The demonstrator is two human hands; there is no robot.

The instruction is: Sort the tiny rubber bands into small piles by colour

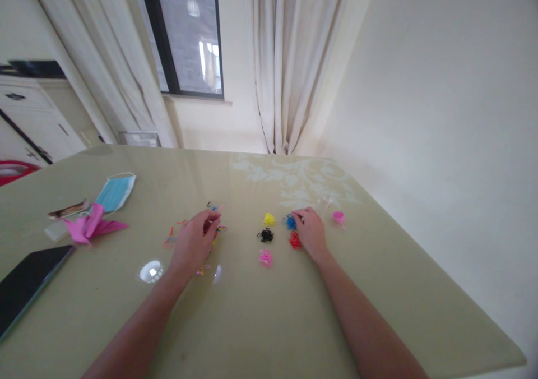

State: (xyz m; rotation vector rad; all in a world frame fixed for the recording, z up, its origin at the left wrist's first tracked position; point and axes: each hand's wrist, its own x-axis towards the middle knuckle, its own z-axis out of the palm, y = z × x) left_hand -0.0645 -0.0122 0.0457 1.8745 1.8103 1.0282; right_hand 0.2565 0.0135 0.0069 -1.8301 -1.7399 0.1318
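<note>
Small piles of rubber bands lie sorted by colour on the table: yellow (269, 219), black (265, 235), pink (265, 257), blue (290, 221) and red (295, 240). Over a scatter of mixed-colour rubber bands (203, 269) is my left hand (196, 236), its fingers curled and pinched together. Whatever they hold is too small to make out. My right hand (311, 232) rests with its closed fingertips at the blue pile, its palm just right of the red one. Whether a band is between those fingertips is hidden.
A pink cup-like piece (338, 217) stands right of my right hand, near a clear plastic item (325, 201). To the left are a blue face mask (114, 193), a pink folded-paper figure (94, 226) and a dark phone or tablet (31, 283). A wall borders the table's right side.
</note>
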